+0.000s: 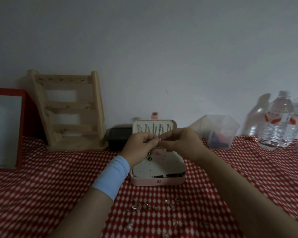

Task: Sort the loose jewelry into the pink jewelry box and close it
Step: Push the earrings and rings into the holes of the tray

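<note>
Red jewelry piece (160, 139) between hands (139, 146) (180, 143), above pink jewelry box (144, 182)

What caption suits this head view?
Left hand and right hand pinch a red piece above the open box; loose jewelry in front.

No text can be read anywhere. The two water bottles (274, 121) wear labels with red-orange leaf shapes, but the lettering on them is too blurred (the light is dim) to make out. Two dark discs (149, 154) in the pink jewelry box (157, 182) bear pale marks, too small to tell.
</note>
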A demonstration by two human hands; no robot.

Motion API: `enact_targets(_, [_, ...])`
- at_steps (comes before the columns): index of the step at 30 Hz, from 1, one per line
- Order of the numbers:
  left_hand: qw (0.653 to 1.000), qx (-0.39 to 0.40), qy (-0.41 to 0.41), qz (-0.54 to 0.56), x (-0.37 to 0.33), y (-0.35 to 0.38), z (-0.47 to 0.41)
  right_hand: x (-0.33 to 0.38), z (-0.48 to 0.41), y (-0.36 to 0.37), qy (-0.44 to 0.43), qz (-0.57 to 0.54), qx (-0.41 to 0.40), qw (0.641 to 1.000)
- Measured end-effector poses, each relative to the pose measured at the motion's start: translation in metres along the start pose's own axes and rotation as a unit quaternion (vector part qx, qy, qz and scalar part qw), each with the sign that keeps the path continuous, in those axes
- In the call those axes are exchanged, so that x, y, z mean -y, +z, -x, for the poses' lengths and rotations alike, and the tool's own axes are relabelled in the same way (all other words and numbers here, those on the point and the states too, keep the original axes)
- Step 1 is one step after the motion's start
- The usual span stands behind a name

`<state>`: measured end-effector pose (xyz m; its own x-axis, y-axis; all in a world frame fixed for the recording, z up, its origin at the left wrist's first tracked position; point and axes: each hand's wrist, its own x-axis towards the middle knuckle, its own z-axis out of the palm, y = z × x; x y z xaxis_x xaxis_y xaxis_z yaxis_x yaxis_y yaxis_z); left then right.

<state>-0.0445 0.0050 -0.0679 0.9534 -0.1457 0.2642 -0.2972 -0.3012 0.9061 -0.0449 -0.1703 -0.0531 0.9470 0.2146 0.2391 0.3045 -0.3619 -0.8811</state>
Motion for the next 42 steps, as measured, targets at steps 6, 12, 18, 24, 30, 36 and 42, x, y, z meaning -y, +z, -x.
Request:
enact_targets(6, [1.000, 0.010, -0.016, -0.001, 0.010, -0.006, -0.005, -0.003, -0.001, 0.002, -0.054, 0.045, -0.022, 0.997])
enact_targets(12, [0.979, 0.056, 0.020, -0.195, 0.026, -0.014, -0.008, -0.006, -0.002, -0.001, -0.048, 0.233, 0.026, 0.971])
enact_targets(18, [0.983, 0.001, 0.057, -0.175, 0.021, -0.026, -0.012, -0.001, -0.006, -0.013, -0.012, 0.305, 0.048, 0.951])
enact_targets(24, [0.993, 0.024, 0.071, -0.092, 0.015, -0.030, -0.011, -0.001, -0.002, -0.023, 0.051, 0.356, 0.147, 0.921])
enact_targets(30, [0.994, -0.001, 0.089, -0.069, 0.006, -0.035, -0.010, 0.002, 0.000, -0.016, 0.038, 0.349, 0.134, 0.927])
enact_targets(36, [0.994, 0.074, 0.067, -0.038, -0.002, -0.020, -0.005, 0.011, -0.008, -0.008, 0.028, -0.034, 0.078, 0.996])
enact_targets(42, [1.000, 0.020, 0.007, 0.008, 0.005, -0.017, -0.005, 0.002, -0.020, -0.008, 0.083, -0.126, 0.156, 0.976])
